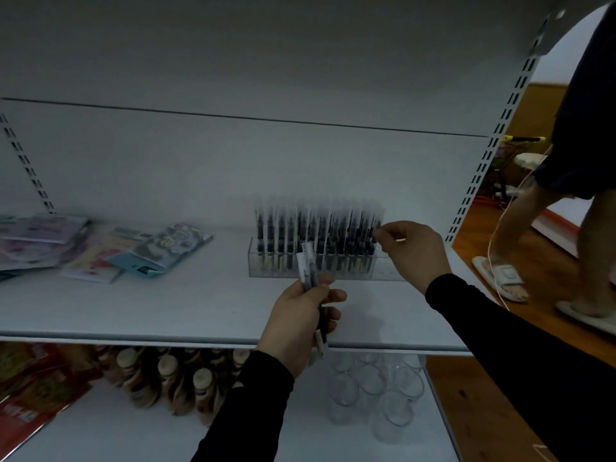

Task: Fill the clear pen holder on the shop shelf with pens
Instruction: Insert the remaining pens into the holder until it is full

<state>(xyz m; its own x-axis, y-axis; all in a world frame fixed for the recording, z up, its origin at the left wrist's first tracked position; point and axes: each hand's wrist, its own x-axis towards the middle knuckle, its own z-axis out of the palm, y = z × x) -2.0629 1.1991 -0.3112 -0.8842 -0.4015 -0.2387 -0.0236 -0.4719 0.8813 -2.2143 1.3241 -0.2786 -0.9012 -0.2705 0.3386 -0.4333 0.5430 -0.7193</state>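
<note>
A clear pen holder [256, 261] stands on the white shop shelf [133, 311], with several dark upright pens [300, 235] in it. My right hand [411, 251] is at the holder's right end and pinches the top of a pen [376, 230] standing there. In front of the holder, my left hand [300, 325] grips a small bundle of pens [307, 266] whose white-labelled tops stick up above my fingers. Both arms are in black sleeves.
Flat stationery packets [100, 248] lie on the shelf's left side. The lower shelf holds brown bottles [173, 375], clear glasses [373, 391] and red packets [36, 388]. A person's legs in white sandals [503, 278] stand on the wooden floor to the right.
</note>
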